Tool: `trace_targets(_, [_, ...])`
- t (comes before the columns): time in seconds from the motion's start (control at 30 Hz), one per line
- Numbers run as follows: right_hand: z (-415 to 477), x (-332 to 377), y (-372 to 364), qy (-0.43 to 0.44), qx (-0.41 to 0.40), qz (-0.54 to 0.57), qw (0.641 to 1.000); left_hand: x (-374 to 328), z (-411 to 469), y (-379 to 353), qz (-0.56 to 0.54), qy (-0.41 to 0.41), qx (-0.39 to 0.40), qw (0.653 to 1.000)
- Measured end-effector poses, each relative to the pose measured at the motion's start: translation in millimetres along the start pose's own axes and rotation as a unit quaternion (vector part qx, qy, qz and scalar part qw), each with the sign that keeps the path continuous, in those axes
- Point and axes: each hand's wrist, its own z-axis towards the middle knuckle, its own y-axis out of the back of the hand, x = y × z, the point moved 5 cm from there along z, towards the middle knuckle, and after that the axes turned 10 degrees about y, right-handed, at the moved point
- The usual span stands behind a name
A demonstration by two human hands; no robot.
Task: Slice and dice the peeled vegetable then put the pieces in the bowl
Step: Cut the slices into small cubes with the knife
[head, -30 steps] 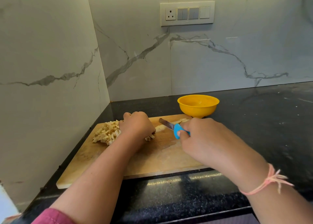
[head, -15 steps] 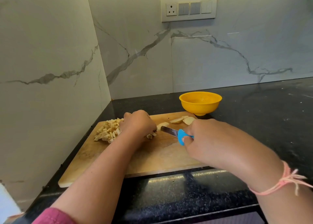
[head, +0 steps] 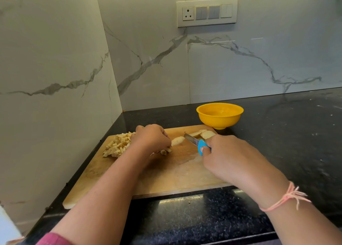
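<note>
A wooden cutting board (head: 166, 174) lies on the black counter. A heap of pale diced pieces (head: 118, 144) sits at its far left. My left hand (head: 150, 138) is curled over a pale vegetable slice (head: 178, 140) and holds it on the board, with a few cubes (head: 165, 151) beside it. My right hand (head: 227, 156) grips a blue-handled knife (head: 196, 143), its blade pointing at that slice. More slices (head: 203, 133) lie at the board's far right corner. A yellow bowl (head: 219, 115) stands just behind the board.
Marble walls close in on the left and behind, meeting at a corner. A switch panel (head: 206, 12) is fixed to the back wall. Black counter (head: 286, 133) stretches to the right of the board. The counter's front edge runs below my arms.
The knife has drawn back to the right, off the slice under my left hand. My left hand has stayed in place on the board.
</note>
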Motion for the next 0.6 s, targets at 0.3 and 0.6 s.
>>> trace_targets(0.3, [7.9,5.8,-0.9,0.018,-0.02,0.016,1.0,-1.6,1.7,-2.7,0.006,-0.003,-0.009,1.0])
trace_targets(0.6, [14.1,5.9,-1.9,0.027,-0.011,0.031,0.999,-11.4,-11.5,-2.0,-0.023,-0.041,-0.022,0.999])
